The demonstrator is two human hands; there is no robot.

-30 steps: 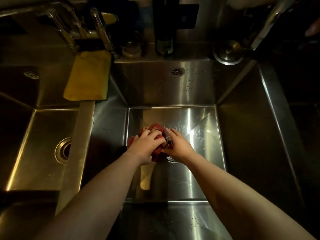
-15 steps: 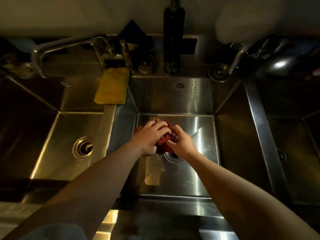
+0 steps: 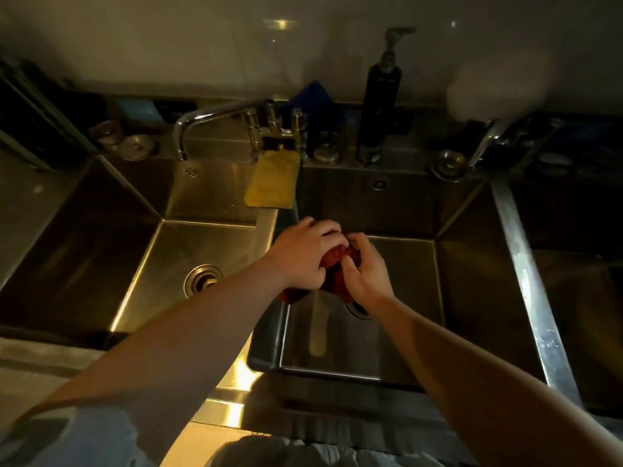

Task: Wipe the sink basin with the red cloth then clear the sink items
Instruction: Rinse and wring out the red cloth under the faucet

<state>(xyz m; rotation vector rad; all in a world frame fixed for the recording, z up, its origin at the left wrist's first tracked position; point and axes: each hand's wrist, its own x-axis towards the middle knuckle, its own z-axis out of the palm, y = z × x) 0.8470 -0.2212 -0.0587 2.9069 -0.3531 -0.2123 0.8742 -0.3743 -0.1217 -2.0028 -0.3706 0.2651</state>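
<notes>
The red cloth [image 3: 337, 264] is bunched up between both my hands above the middle steel sink basin [image 3: 404, 298]. My left hand [image 3: 303, 254] grips its upper left part, fingers curled over it. My right hand [image 3: 365, 269] clutches its right side. A bit of cloth hangs below my left hand near the basin's left wall. The basin's drain [image 3: 357, 310] is partly hidden under my right wrist.
A yellow cloth [image 3: 273, 183] hangs over the divider behind. A faucet [image 3: 215, 119] reaches over the left basin [image 3: 168, 257], which has its own drain [image 3: 202, 279]. A dark pump bottle [image 3: 377, 106] and metal plugs stand on the back ledge. A third basin lies right.
Both hands have lifted the bunched red cloth up off the basin floor and slightly left. The camera has pulled back and tilted up, showing more of the wall and ledge.
</notes>
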